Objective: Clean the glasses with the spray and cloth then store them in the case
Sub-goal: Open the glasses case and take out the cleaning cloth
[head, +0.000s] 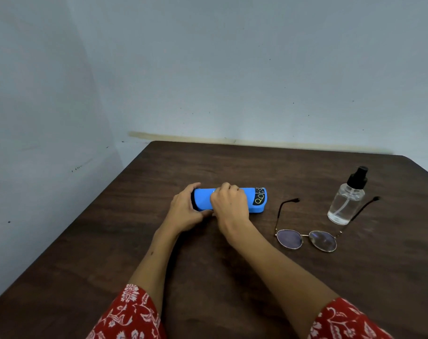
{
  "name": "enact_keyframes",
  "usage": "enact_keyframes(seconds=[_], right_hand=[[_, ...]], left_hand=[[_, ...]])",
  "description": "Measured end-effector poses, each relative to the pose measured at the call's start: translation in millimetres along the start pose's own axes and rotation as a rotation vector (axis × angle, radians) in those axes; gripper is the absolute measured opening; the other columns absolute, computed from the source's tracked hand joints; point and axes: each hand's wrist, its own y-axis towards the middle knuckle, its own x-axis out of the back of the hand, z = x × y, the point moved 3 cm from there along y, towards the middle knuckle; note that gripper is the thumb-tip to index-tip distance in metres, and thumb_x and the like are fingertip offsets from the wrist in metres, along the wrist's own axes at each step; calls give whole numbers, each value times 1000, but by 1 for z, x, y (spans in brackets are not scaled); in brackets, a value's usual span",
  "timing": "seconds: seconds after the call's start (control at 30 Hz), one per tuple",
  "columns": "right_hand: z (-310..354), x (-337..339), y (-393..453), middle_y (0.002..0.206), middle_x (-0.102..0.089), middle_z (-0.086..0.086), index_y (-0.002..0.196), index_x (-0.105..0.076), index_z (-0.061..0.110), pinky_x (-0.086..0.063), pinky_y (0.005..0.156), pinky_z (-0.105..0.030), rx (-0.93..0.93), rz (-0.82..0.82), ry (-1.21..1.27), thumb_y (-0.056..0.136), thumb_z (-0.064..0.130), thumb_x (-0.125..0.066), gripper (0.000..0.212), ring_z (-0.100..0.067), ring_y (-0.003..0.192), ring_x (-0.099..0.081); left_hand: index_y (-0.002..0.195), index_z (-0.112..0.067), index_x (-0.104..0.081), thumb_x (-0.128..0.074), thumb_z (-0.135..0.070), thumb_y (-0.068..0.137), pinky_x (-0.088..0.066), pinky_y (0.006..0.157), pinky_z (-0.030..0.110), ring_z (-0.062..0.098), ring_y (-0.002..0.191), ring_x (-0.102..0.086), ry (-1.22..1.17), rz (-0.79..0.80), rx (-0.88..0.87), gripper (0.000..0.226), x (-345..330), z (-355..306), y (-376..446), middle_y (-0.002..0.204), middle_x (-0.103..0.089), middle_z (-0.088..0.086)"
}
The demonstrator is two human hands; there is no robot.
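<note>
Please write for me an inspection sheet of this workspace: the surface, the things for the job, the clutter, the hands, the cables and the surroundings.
Surface: dark wooden table, bare apart from the job's things.
Job's things: blue glasses case, closed, lying on its side; glasses with temples unfolded, lenses toward the person; clear spray bottle with black pump, upright, beside the glasses. Cloth: nothing seen.
Clutter: nothing seen.
Hands: left hand grips the case's left end; right hand lies over its middle.
Cables: nothing seen.
Surroundings: pale wall with small dark marks; red floral sleeves at the bottom edge.
</note>
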Motion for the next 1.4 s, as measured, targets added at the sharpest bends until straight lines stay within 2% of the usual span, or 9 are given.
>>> enact_keyframes(seconds=[0.13,0.3,0.43,0.63,0.73,0.8,0.93,1.2,1.4], right_hand=[[1,1,0,112,-58,-17,115,-53,0,-46,79,-32,-10,-11,3,89,21,-62,35,-28,101,-59],[3,1,0,110,-60,-15,112,-54,1,-46,80,-33,-24,-23,9,89,22,-64,33,-28,100,-60],[1,5,1,105,-63,-11,108,-56,4,-46,76,-32,-19,-35,28,87,22,-66,30,-25,95,-61],[-19,30,6,97,-58,-4,107,-51,8,-42,71,-30,-53,7,262,83,18,-68,31,-21,90,-58],[-31,37,12,90,-54,-6,86,-47,10,-38,67,-30,-142,-25,396,86,6,-60,14,-21,79,-50],[-37,40,19,86,-51,-7,76,-39,11,-37,67,-32,-204,-28,478,86,3,-56,21,-25,86,-54],[-42,43,33,97,-60,-7,90,-48,12,-40,83,-34,-247,-10,562,87,4,-54,10,-27,96,-58],[-40,34,43,103,-62,-9,101,-58,8,-42,83,-34,-300,35,685,85,3,-56,17,-28,101,-57],[-61,41,3,116,-57,-7,110,-59,15,-37,85,-35,-606,-243,543,83,14,-59,27,-27,110,-50]], left_hand=[[138,-12,-39,-82,-18,67,-44,98,31,19,118,-52,2,8,-1,83,-1,-1,-1,133,-52,7],[141,-16,-36,-82,-24,66,-42,105,45,23,126,-46,7,20,30,88,-1,3,-1,138,-48,7],[144,-12,-31,-83,-20,65,-41,106,41,22,127,-47,-24,30,32,95,-1,0,0,140,-48,10],[149,-12,-14,-88,-28,59,-31,113,39,22,138,-33,-95,70,55,117,0,0,-2,151,-34,8],[150,-14,-10,-88,-26,59,-28,107,27,19,138,-31,-122,67,34,120,0,-1,-3,151,-32,4],[150,-16,-11,-88,-25,59,-29,101,20,16,137,-33,-125,45,5,120,1,-3,-4,150,-34,1],[150,-19,-12,-88,-25,60,-30,101,19,14,135,-34,-128,49,-15,118,2,-5,-5,150,-36,-1],[149,-16,-15,-85,-29,64,-30,108,29,20,137,-32,-58,47,11,111,3,-6,-4,151,-33,4],[149,-13,-18,-85,-26,65,-29,106,27,21,137,-33,-44,18,21,108,5,-8,-5,148,-36,7]])
